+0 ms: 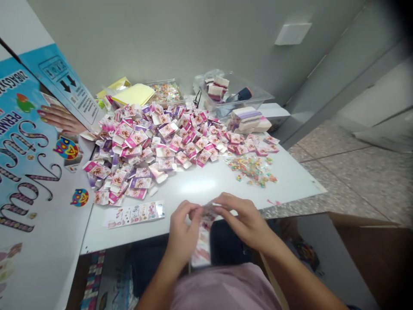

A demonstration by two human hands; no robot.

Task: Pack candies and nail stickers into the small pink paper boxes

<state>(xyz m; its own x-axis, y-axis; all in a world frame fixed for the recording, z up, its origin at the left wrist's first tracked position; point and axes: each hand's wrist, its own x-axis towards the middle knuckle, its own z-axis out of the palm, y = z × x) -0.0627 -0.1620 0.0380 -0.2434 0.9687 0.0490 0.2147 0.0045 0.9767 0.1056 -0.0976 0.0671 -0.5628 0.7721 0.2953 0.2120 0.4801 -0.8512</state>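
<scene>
Above the table's front edge, my left hand point(184, 230) pinches the left side of a narrow printed packet point(202, 247) with pinkish pictures, which hangs down toward my lap. My right hand point(242, 218) has thumb and fingers closed at the packet's upper end. Whether anything is inside the packet, I cannot tell. Left of my hands, a flat strip of nail-sticker sheets point(137, 215) lies on the white table point(196, 185). Behind it spreads a large heap of small pink, purple and white cardboard boxes point(167, 150).
Small colourful pieces in clear plastic point(253, 170) lie at the right. Behind are a clear tray point(238, 94) with card bundles, a tub of coloured bits point(166, 92) and yellow paper point(137, 94). A large printed display panel point(41, 172) stands left; an open carton point(371, 249) sits lower right.
</scene>
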